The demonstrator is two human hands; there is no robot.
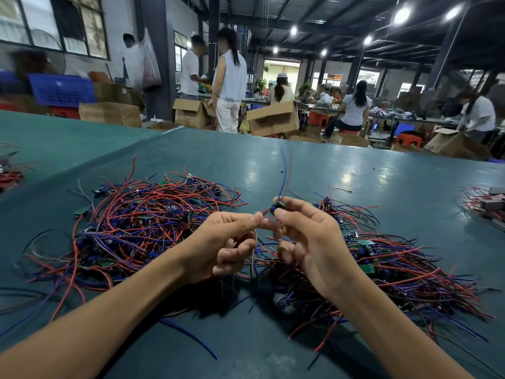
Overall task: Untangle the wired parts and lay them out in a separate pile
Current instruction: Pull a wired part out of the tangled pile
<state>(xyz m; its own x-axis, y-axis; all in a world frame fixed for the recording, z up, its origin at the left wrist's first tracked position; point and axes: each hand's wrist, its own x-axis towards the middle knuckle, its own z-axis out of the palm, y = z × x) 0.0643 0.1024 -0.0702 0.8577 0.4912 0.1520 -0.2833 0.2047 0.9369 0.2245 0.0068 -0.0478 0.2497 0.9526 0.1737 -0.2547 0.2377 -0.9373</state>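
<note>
A big tangled heap of red and blue wires with small green boards point(136, 222) lies on the teal table at the left. A second pile of the same wired parts point(382, 266) spreads out at the right. Between them, raised above the table, my right hand point(308, 242) pinches a small dark wired part point(278, 206) with thumb and forefinger; its blue wires stick up, blurred. My left hand point(229, 244) pinches a red wire of that same part just left of it, other fingers curled.
The teal table point(355, 176) runs far back. Small wire clusters lie at its left edge point(9, 176) and right edge point(483, 203). Beyond the table stand cardboard boxes point(273, 119), blue crates and several people at other benches.
</note>
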